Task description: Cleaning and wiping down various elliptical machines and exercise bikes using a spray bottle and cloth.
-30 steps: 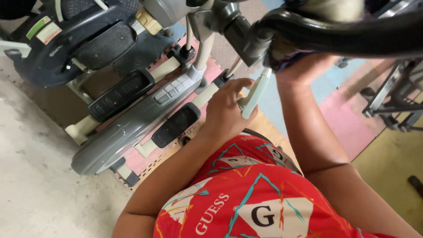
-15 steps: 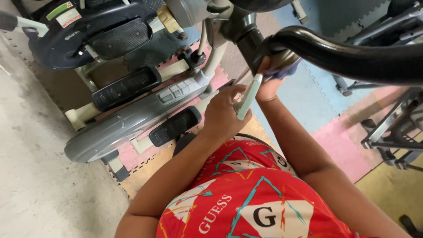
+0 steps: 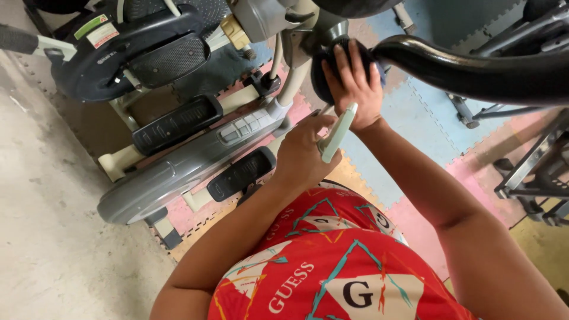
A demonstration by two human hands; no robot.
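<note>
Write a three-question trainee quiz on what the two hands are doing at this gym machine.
1. True or false: the left hand holds a pale green tool.
2. The right hand presses on: A) a foot pedal B) a dark round part below the black handlebar C) the floor mat
3. Which colour is the person's shirt?

Key: 1 true; 2 B; 3 red.

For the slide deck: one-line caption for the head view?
Right hand presses a dark cloth against the exercise bike frame; left hand holds a pale green tool.
</note>
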